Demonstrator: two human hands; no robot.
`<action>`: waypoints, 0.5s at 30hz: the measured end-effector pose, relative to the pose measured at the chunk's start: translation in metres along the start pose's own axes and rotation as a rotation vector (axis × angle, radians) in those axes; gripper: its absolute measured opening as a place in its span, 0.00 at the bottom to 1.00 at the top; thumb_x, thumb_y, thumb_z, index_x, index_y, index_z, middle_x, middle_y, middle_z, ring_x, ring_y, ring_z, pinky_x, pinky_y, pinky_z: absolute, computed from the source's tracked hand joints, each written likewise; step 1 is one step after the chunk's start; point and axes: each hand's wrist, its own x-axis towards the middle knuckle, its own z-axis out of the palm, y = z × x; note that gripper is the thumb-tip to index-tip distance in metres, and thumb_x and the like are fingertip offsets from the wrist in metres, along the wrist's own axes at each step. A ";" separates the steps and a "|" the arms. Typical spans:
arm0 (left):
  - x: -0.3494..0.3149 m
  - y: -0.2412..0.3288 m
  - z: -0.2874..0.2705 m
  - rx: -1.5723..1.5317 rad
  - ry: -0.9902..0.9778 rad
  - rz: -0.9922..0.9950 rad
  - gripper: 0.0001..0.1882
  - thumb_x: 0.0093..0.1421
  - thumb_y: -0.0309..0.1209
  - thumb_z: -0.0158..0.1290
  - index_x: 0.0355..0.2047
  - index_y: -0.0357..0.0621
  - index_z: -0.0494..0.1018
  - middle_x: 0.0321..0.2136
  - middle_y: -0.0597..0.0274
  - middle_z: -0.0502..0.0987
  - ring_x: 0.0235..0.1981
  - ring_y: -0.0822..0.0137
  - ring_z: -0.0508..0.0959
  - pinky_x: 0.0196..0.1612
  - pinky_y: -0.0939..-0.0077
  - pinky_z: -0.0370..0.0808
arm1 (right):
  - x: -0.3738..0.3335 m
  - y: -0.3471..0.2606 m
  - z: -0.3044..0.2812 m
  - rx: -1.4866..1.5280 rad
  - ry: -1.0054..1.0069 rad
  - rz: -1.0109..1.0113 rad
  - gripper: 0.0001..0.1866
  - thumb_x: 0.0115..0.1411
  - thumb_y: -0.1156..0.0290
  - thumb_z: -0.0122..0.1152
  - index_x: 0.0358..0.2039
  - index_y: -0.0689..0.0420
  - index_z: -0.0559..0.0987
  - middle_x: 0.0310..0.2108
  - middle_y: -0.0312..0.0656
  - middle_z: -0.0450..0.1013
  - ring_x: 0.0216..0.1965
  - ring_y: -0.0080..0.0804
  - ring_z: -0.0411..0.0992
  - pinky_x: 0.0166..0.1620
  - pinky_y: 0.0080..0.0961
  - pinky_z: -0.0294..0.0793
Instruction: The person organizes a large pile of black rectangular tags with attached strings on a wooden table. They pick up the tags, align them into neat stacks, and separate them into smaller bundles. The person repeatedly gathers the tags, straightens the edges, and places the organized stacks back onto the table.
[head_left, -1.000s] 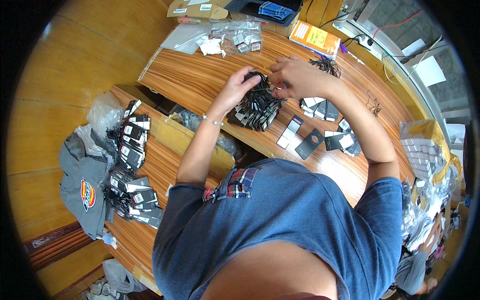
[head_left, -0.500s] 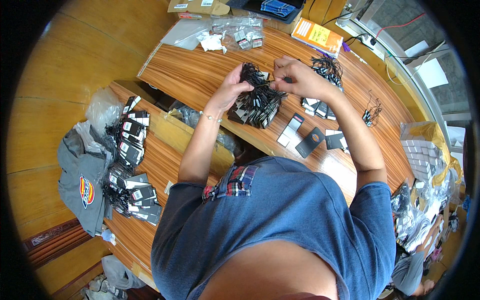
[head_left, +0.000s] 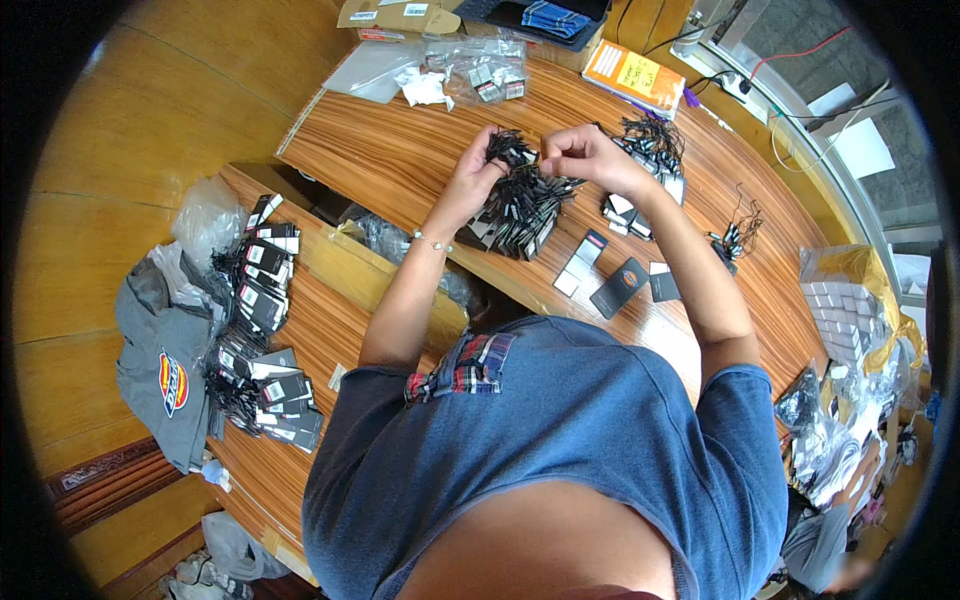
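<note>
A dense bundle of black hang-tag strings [head_left: 525,195] rises from a stack of black and white tags [head_left: 530,240] on the wooden table in front of me. My left hand [head_left: 474,180] is closed round the upper left part of these strings. Just right of it, my right hand [head_left: 592,160] is pinched, its fingertips at the edge of the bundle; what they hold is too small to make out. Nearer me lie a white-faced tag [head_left: 580,263], a dark tag with a coloured emblem [head_left: 621,287] and another dark tag [head_left: 664,284], partly behind my right forearm.
More strung tags [head_left: 655,150] lie beyond my right arm, with a small string cluster [head_left: 738,235] to the right. Tag bundles [head_left: 268,270] and a grey garment [head_left: 160,360] are on the left. Plastic bags [head_left: 480,65] and an orange notebook [head_left: 635,78] sit at the back.
Both hands have shifted slightly, and my left fingers now gather a clump of strings apart from the rest. The thin strand between my hands no longer shows. My right forearm has moved a little left.
</note>
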 end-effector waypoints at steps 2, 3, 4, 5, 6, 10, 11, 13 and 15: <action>-0.001 -0.001 0.000 -0.009 0.006 0.012 0.14 0.53 0.17 0.40 0.41 0.38 0.60 0.34 0.67 0.66 0.37 0.78 0.64 0.41 0.85 0.63 | 0.001 0.003 -0.002 -0.285 -0.036 -0.104 0.06 0.48 0.72 0.53 0.20 0.61 0.70 0.18 0.37 0.65 0.25 0.25 0.64 0.31 0.22 0.63; -0.001 -0.002 -0.002 -0.005 -0.004 0.029 0.14 0.53 0.17 0.40 0.41 0.38 0.59 0.34 0.67 0.65 0.37 0.78 0.64 0.41 0.85 0.63 | 0.002 -0.002 0.002 -0.385 -0.069 -0.131 0.06 0.48 0.72 0.52 0.20 0.61 0.70 0.19 0.38 0.65 0.27 0.27 0.64 0.33 0.23 0.62; 0.000 -0.003 -0.003 -0.001 -0.015 0.045 0.14 0.53 0.17 0.40 0.42 0.37 0.59 0.34 0.67 0.65 0.38 0.77 0.64 0.42 0.84 0.63 | 0.002 -0.008 0.005 -0.486 -0.100 -0.158 0.06 0.47 0.72 0.51 0.20 0.61 0.70 0.21 0.38 0.65 0.29 0.28 0.64 0.36 0.24 0.61; 0.001 -0.005 -0.005 0.054 -0.015 0.048 0.15 0.52 0.16 0.39 0.42 0.37 0.59 0.34 0.66 0.66 0.37 0.76 0.65 0.42 0.83 0.63 | 0.002 -0.016 0.008 -0.586 -0.131 -0.185 0.06 0.47 0.72 0.50 0.21 0.61 0.71 0.22 0.39 0.66 0.31 0.30 0.63 0.38 0.25 0.61; 0.003 -0.008 -0.006 0.107 -0.017 0.050 0.15 0.52 0.16 0.39 0.42 0.36 0.59 0.34 0.66 0.66 0.37 0.76 0.65 0.41 0.83 0.64 | 0.002 -0.028 0.009 -0.552 -0.205 -0.131 0.06 0.47 0.72 0.51 0.24 0.59 0.73 0.25 0.39 0.66 0.32 0.33 0.63 0.41 0.28 0.60; 0.004 -0.018 -0.002 0.254 -0.019 0.005 0.15 0.51 0.17 0.40 0.41 0.35 0.60 0.31 0.59 0.69 0.35 0.71 0.69 0.40 0.79 0.66 | 0.000 -0.028 0.015 -0.476 -0.207 -0.101 0.08 0.49 0.70 0.53 0.30 0.57 0.74 0.29 0.40 0.68 0.35 0.35 0.63 0.43 0.29 0.60; 0.005 -0.022 -0.002 0.261 0.008 -0.004 0.15 0.50 0.17 0.41 0.40 0.35 0.61 0.30 0.57 0.70 0.35 0.71 0.70 0.39 0.79 0.66 | -0.001 -0.026 0.017 -0.497 -0.209 -0.109 0.09 0.49 0.69 0.54 0.31 0.57 0.75 0.30 0.40 0.68 0.35 0.36 0.64 0.44 0.29 0.60; 0.008 -0.034 -0.007 0.276 0.068 -0.025 0.15 0.49 0.17 0.41 0.40 0.36 0.62 0.29 0.54 0.71 0.34 0.69 0.71 0.38 0.78 0.67 | -0.001 -0.018 0.022 -0.540 -0.192 -0.189 0.09 0.49 0.69 0.55 0.32 0.56 0.75 0.30 0.40 0.68 0.35 0.37 0.65 0.42 0.29 0.61; 0.013 -0.047 -0.013 0.312 0.105 -0.040 0.17 0.47 0.16 0.40 0.40 0.35 0.62 0.29 0.54 0.72 0.34 0.68 0.72 0.38 0.77 0.68 | -0.003 -0.010 0.023 -0.592 -0.142 -0.323 0.08 0.49 0.68 0.55 0.31 0.54 0.75 0.29 0.40 0.68 0.33 0.36 0.66 0.38 0.28 0.64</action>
